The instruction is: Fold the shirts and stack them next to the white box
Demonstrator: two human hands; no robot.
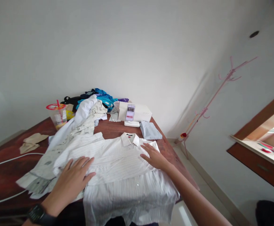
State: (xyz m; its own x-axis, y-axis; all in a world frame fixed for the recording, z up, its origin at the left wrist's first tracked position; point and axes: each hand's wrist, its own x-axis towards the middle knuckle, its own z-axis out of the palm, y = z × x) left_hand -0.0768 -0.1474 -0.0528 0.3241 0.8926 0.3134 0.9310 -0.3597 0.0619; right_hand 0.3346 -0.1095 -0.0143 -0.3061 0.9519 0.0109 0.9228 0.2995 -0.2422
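Note:
A white striped button-up shirt (118, 163) lies spread on the table, its collar at the far side and its hem draping over the near edge. Fingers spread, my left hand (76, 174) rests on the shirt's fabric toward the left. My right hand (154, 156) lies open near the right shoulder, just below the collar. Neither hand grips the cloth. Under and beyond the shirt's left part is a pale patterned garment (41, 164), with a white garment (86, 106) along it.
The reddish-brown wooden table (113, 125) holds a dark and blue clothes pile (104, 99), a plastic cup with straw (58, 116), a white box (139, 110), a folded grey cloth (150, 130), beige cloth (32, 142) and a white cable (14, 159). A pink coat rack (218, 91) stands right.

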